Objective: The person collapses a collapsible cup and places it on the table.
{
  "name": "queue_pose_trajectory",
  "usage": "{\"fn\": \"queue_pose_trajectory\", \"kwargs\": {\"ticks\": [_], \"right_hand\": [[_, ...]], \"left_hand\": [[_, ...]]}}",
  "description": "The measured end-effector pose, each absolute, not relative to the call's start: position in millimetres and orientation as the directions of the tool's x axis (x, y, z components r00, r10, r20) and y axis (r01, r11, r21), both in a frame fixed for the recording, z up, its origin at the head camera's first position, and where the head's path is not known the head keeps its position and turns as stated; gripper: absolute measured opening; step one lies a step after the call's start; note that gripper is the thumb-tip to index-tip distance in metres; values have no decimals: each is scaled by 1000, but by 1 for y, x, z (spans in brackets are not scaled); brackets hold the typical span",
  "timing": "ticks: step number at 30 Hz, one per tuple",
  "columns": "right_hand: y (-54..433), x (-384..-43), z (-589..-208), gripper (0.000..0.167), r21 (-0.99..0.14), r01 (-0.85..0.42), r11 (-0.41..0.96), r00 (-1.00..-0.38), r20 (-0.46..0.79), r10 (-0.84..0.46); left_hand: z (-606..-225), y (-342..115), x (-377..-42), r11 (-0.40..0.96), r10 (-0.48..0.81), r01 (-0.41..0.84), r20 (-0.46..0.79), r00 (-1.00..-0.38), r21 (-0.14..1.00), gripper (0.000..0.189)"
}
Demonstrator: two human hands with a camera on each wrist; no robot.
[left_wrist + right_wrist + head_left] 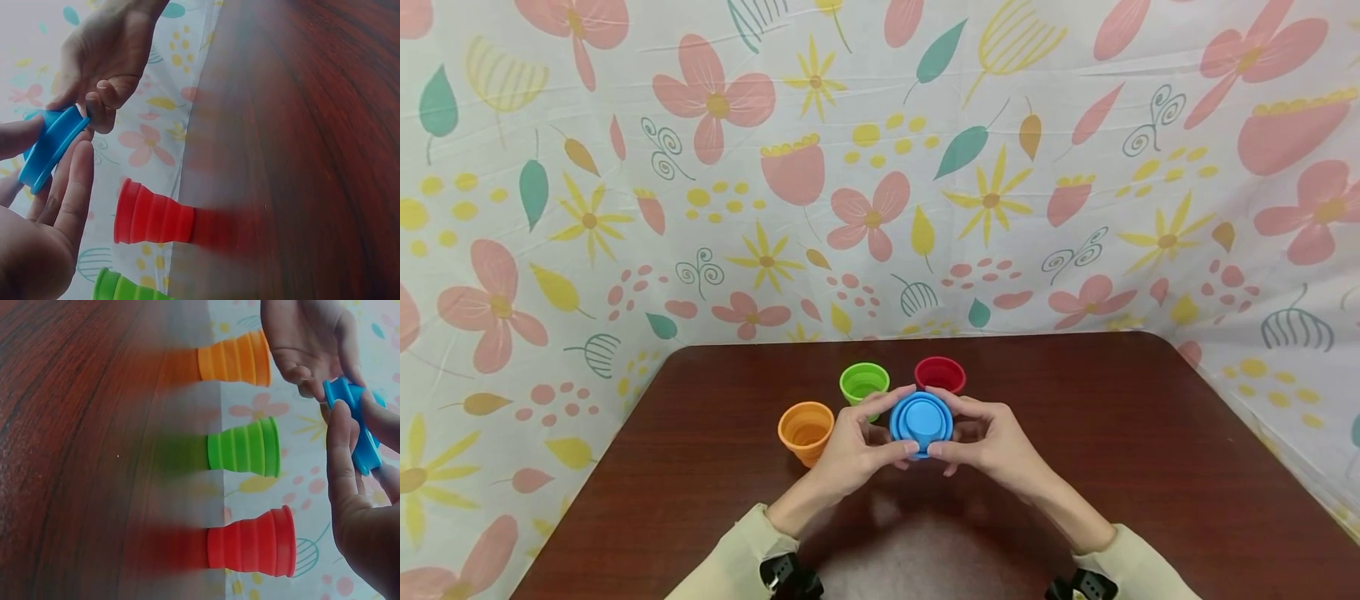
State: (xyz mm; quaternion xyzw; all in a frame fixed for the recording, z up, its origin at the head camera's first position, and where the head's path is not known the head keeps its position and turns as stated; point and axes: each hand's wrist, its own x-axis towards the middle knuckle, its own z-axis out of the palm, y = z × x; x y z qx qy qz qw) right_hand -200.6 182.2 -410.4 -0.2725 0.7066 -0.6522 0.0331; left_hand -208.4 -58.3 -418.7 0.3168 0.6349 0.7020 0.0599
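Note:
A blue collapsible cup (922, 419), folded down into a flat ringed disc, is held up in front of me between both hands. My left hand (853, 450) pinches its left side, thumb on the near face and fingers at the upper rim. The right hand (1000, 442) grips the opposite side in the same manner. Seen edge-on in the left wrist view, the blue cup (53, 147) has a wide rim, with a narrower part sticking out on one side. The right wrist view shows the right hand's fingers (340, 456) along its rim.
Three unfolded collapsible cups stand upright on the dark wooden table (700, 467): orange (806, 429) beside the left wrist, green (857, 382) behind the left hand, red (940, 375) behind the blue one. A floral cloth (880, 275) hangs behind the table's far edge.

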Motion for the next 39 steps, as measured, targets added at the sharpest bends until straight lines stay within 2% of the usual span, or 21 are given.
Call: {"fn": "queue_pose_trajectory", "kwargs": {"ticks": [16,39], "right_hand": [[180,-198,-407,72,-944,-330,15,-869,298,-395],[179,-198,-407,71,-946,-323,25,-885,292,-363]], "left_hand": [[-419,-53,-207,-176,447,364,404,-798,915,64],[-418,-46,-205,-70,367,369,368,-854,927,64]]}}
